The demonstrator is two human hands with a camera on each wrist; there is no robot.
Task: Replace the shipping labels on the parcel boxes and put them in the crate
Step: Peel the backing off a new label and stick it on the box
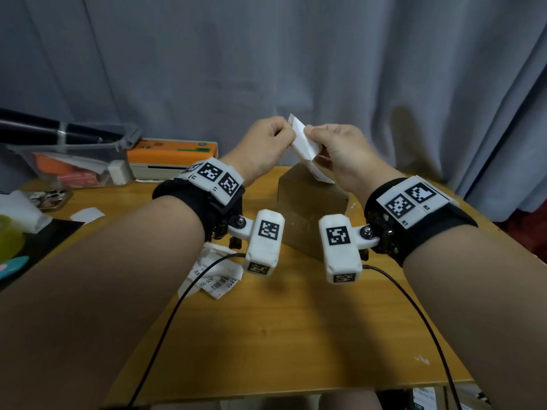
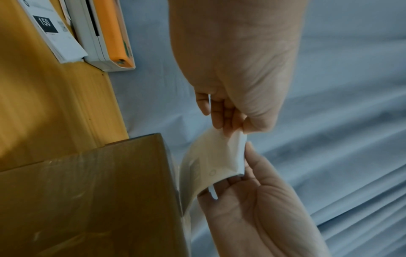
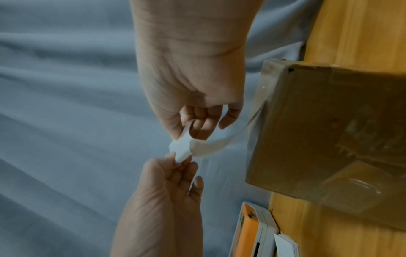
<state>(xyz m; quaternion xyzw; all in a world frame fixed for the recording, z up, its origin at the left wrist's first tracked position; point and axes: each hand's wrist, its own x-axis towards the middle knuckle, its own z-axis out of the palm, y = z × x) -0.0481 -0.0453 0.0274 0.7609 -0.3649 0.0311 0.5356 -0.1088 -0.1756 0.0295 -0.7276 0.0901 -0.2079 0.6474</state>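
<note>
Head view: one cardboard parcel box (image 1: 313,202) stands on the wooden table (image 1: 296,335). Above it, one white label (image 1: 305,143) is pinched at its upper end by the left hand (image 1: 260,146) and gripped by the right hand (image 1: 340,152). One crumpled label (image 1: 213,276) lies nearby. One orange printer (image 1: 174,155) sits behind.

A brown taped cardboard parcel box (image 3: 329,139) sits on the yellow wooden tabletop (image 3: 362,31). Just left of the box, the right hand (image 3: 191,83) and left hand (image 3: 167,187) both pinch a curled white paper label (image 3: 193,147). Below the box lies an orange-and-white label printer (image 3: 250,231).
</note>
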